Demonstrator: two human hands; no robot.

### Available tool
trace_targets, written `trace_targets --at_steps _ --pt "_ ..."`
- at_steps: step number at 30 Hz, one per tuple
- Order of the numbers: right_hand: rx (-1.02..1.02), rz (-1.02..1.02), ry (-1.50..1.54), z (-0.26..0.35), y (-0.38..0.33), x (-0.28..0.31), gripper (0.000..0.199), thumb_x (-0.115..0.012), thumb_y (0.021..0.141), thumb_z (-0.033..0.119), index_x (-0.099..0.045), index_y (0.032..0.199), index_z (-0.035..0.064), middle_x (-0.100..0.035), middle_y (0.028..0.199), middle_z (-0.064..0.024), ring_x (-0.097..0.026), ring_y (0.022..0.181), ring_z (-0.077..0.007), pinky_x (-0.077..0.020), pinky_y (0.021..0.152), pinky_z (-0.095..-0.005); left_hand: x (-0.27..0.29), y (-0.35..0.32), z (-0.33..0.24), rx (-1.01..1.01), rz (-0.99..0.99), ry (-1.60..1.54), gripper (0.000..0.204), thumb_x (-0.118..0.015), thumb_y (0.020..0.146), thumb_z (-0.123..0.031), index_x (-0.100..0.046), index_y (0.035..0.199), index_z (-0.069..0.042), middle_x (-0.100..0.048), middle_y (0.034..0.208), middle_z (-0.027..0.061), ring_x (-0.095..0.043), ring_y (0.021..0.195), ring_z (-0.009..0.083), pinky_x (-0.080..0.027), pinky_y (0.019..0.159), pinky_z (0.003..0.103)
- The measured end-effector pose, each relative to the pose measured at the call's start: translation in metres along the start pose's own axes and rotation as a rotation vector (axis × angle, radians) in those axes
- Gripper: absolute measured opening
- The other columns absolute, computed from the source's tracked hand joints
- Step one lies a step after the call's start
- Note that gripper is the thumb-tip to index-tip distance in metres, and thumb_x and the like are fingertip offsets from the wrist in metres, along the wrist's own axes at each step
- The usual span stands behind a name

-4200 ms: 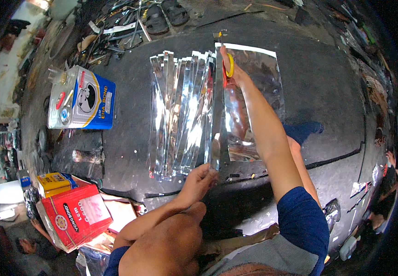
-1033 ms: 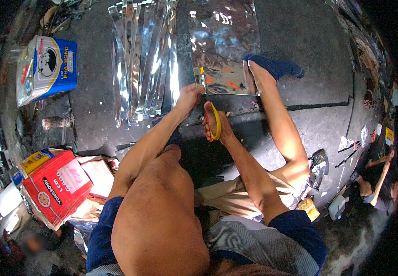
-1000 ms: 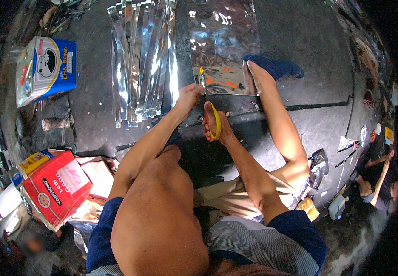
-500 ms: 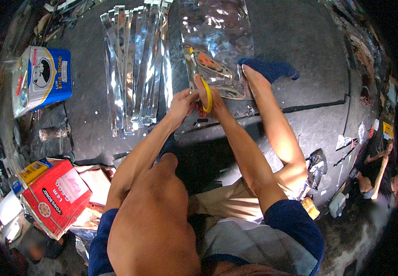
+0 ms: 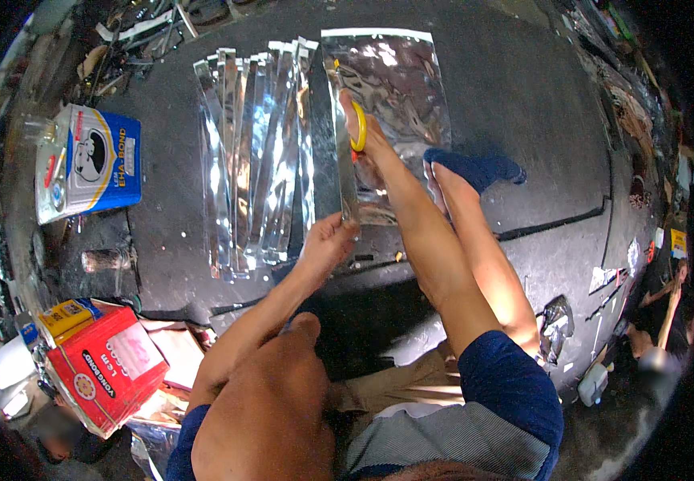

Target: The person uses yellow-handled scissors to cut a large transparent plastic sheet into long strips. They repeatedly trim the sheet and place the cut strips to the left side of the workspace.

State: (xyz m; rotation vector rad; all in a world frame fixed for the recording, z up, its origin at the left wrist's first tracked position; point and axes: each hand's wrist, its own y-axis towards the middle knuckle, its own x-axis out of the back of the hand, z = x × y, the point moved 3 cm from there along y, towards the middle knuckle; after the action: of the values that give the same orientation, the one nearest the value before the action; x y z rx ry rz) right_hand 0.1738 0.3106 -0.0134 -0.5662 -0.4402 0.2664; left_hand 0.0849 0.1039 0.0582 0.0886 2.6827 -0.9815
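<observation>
My right hand [image 5: 372, 144] is closed round yellow-handled scissors [image 5: 360, 127], whose tip points to the far end of a shiny, see-through plastic sheet [image 5: 403, 96]. The scissors are at the sheet's left side, well along its length. A narrow strip [image 5: 346, 180] runs along that left side toward me. Its near end is pinched between the fingers of my left hand [image 5: 329, 244]. A white band edges the far end of the sheet. Left of it, several cut shiny strips [image 5: 263, 160] lie side by side in a loose bundle.
A blue-socked foot [image 5: 475, 170] rests at the sheet's right edge. At the left stand a blue and white can [image 5: 94, 164] and a brush-like cylinder [image 5: 106, 259]. A red box [image 5: 110, 369] is at the lower left. Dark boards [image 5: 523, 96] form the work surface, with a seam across it.
The scissors in my right hand have moved farther along the sheet's left side. My left hand now holds the strip's near end, apart from the right hand. The whole view has shifted slightly.
</observation>
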Motion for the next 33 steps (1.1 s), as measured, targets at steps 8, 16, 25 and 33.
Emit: trace_targets --at_steps 8,16,25,33 --pt "0.117 -0.035 0.294 0.06 0.074 0.013 0.107 -0.033 0.068 0.089 -0.056 0.12 -0.0009 -0.062 0.094 -0.0175 -0.059 0.08 -0.021 -0.0467 0.066 -0.0348 0.004 -0.021 -0.013 -0.105 0.101 -0.02 0.025 -0.053 0.096 -0.029 -0.052 0.078 -0.01 -0.04 0.062 -0.0073 -0.033 0.052 0.0035 -0.024 0.046 0.021" --pt "0.112 0.06 0.253 0.072 0.081 0.017 0.085 -0.041 0.069 0.086 -0.056 0.066 0.0026 -0.047 0.045 -0.0057 -0.049 0.035 -0.0167 -0.0406 0.035 -0.0325 0.021 -0.027 -0.014 -0.118 0.078 0.043 0.02 -0.054 0.095 -0.026 -0.058 0.088 -0.008 -0.051 0.067 -0.0058 -0.041 0.055 0.0023 -0.029 0.047 0.019" --pt "0.186 0.126 0.355 0.069 0.106 0.025 0.083 -0.037 0.069 0.088 -0.053 0.074 0.0064 -0.049 0.053 -0.0048 -0.05 0.041 -0.0145 -0.0411 0.04 -0.0284 0.064 -0.034 0.004 0.078 -0.201 0.135 0.022 -0.05 0.095 -0.021 -0.057 0.079 -0.007 -0.046 0.06 -0.0039 -0.041 0.053 0.0042 -0.031 0.047 0.021" --pt "0.0 0.218 0.562 0.019 -0.012 0.044 0.077 -0.041 0.068 0.087 -0.046 0.076 0.0103 -0.044 0.054 -0.0019 -0.047 0.04 -0.0146 -0.044 0.037 -0.0295 0.084 -0.014 0.0 -0.454 -0.529 1.011 0.052 -0.073 0.076 -0.036 -0.055 0.104 0.004 -0.059 0.092 0.0158 -0.059 0.084 0.0254 -0.047 0.075 0.035"
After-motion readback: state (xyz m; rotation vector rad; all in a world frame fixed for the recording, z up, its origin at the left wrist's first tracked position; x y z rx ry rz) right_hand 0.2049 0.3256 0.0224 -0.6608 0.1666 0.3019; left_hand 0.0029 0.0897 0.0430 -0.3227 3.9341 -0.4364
